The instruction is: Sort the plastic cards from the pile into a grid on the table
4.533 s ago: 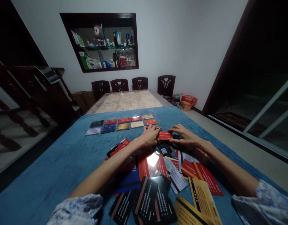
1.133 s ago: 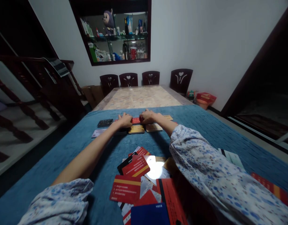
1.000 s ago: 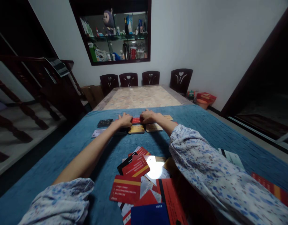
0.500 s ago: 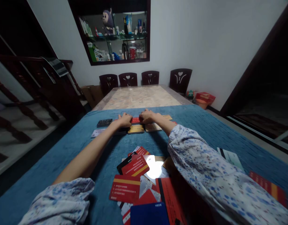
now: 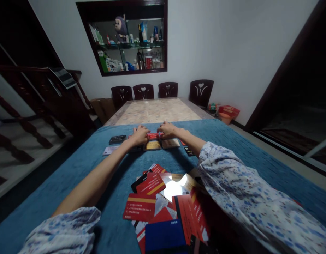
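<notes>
Both of my hands reach to the far part of the blue cloth. Between them lies a stack of red cards (image 5: 153, 136). At its left end are the curled fingers of my left hand (image 5: 139, 135), and at its right end those of my right hand (image 5: 168, 130); the fingertips are partly hidden. Just nearer sit a gold card stack (image 5: 152, 145) and a beige card stack (image 5: 171, 143). To the left are a black card stack (image 5: 117, 139) and a pale card stack (image 5: 111, 150). My right forearm passes over a black card with yellow print (image 5: 189, 151).
A loose heap of cards lies near me, with a red card (image 5: 139, 207) and a blue card (image 5: 165, 235) on it. The blue cloth (image 5: 80, 176) covers the near table; bare stone tabletop (image 5: 157, 109) shows beyond. Several dark chairs (image 5: 201, 92) stand behind.
My right forearm has shifted slightly right, uncovering the black card with yellow print. Both hands stay at the red cards. The camera view has shifted a little.
</notes>
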A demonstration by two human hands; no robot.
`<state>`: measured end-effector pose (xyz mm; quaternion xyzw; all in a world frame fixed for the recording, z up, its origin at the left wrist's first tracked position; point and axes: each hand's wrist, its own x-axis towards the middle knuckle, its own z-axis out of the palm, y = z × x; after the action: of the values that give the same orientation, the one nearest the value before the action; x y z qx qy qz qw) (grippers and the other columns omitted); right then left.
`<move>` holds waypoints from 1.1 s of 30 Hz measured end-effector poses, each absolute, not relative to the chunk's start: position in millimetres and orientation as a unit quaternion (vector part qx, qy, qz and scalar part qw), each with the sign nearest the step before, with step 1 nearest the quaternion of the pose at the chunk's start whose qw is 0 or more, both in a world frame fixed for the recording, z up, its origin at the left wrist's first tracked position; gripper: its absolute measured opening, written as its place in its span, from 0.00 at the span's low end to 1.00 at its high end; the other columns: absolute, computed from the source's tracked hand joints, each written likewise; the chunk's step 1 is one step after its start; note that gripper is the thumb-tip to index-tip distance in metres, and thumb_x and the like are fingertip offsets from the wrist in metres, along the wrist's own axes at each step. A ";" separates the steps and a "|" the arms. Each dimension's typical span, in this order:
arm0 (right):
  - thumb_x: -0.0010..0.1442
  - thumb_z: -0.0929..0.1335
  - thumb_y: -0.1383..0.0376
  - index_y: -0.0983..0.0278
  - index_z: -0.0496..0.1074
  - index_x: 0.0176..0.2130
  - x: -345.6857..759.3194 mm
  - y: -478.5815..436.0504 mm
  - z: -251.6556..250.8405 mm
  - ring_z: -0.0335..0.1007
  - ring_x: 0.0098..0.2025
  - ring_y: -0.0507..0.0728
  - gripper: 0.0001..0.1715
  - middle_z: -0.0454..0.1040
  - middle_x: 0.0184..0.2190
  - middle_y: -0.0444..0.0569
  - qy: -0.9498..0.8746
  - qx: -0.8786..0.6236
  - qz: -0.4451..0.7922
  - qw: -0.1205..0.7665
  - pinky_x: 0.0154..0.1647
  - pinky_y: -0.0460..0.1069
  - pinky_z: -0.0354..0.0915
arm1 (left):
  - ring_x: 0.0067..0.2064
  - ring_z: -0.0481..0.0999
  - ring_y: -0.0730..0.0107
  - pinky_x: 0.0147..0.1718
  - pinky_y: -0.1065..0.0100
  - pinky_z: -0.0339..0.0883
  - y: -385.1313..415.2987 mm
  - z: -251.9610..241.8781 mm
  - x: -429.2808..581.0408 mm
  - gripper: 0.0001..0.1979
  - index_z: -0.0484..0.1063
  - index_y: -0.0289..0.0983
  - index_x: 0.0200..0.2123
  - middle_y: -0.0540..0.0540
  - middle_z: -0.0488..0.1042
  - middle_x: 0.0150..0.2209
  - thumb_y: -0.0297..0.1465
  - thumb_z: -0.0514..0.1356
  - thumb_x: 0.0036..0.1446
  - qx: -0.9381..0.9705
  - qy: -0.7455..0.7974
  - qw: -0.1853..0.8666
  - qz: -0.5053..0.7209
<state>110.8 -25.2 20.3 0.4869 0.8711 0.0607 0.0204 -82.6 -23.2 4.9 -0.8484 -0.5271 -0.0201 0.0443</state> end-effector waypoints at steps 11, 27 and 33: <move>0.63 0.66 0.65 0.61 0.79 0.45 134.9 -57.7 21.0 0.69 0.51 0.62 0.14 0.80 0.46 0.54 0.876 0.475 0.083 0.016 0.41 0.49 0.58 | 0.54 0.63 0.50 0.49 0.53 0.57 -60.9 5.4 -61.2 0.11 0.78 0.38 0.36 0.39 0.77 0.43 0.24 0.56 0.54 -0.869 -0.482 0.066 -0.084; 0.61 0.65 0.68 0.64 0.79 0.41 198.7 -127.0 26.4 0.66 0.44 0.60 0.13 0.79 0.41 0.55 0.874 0.480 0.081 -0.010 0.37 0.49 0.54 | 0.52 0.65 0.52 0.49 0.51 0.58 -116.4 3.5 -5.8 0.14 0.79 0.39 0.36 0.41 0.78 0.41 0.23 0.54 0.54 -0.896 -0.426 0.021 -0.124; 0.63 0.64 0.67 0.64 0.78 0.40 226.0 -153.7 23.5 0.65 0.43 0.60 0.12 0.78 0.40 0.54 0.866 0.491 0.087 -0.021 0.37 0.50 0.52 | 0.53 0.65 0.50 0.51 0.48 0.59 -136.1 3.9 18.7 0.15 0.80 0.39 0.38 0.40 0.79 0.41 0.23 0.54 0.53 -0.902 -0.414 0.007 -0.124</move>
<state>226.0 -153.7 23.5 0.4913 0.8663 0.0872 -0.0214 18.7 -136.1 3.9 -0.9019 -0.4136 -0.1241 0.0068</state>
